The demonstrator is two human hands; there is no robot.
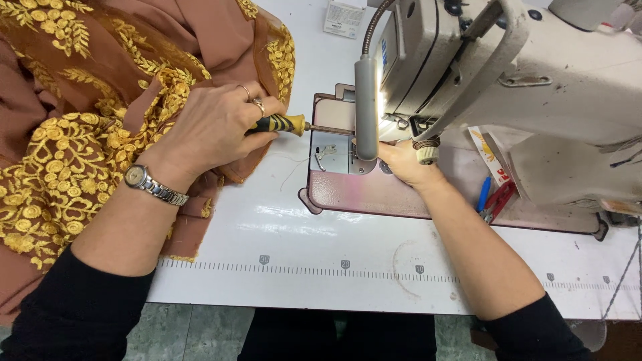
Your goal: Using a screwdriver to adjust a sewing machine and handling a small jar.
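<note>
While your left hand (214, 127) closes its fingers (257, 137) around the yellow-and-black handle of the screwdriver (281, 124), the work at the sewing machine (521, 73) looks to be mid-way — the tool is seated and aimed, but nothing shows a part loosened or taken off yet. The shaft runs out from your fingertips toward the needle area, its tip lost behind the grey lamp arm (366, 107), so you cannot tell from here whether it sits in a screw head.

Your right hand (404, 164) rests just past the lamp arm on the pinkish machine bed (361, 194), under the head. Its fingers are tucked out of sight beneath the machine, so whether they pinch something or lie flat cannot be told.

Behind your left knuckles, touching your wrist and palm, lies the brown fabric with gold embroidery (73, 134) — pushed aside on the white table (321, 267), apart from the needle. Beyond your right forearm, near the machine's base, lie a blue pen (483, 194) and red-handled snips (498, 199), untouched.
</note>
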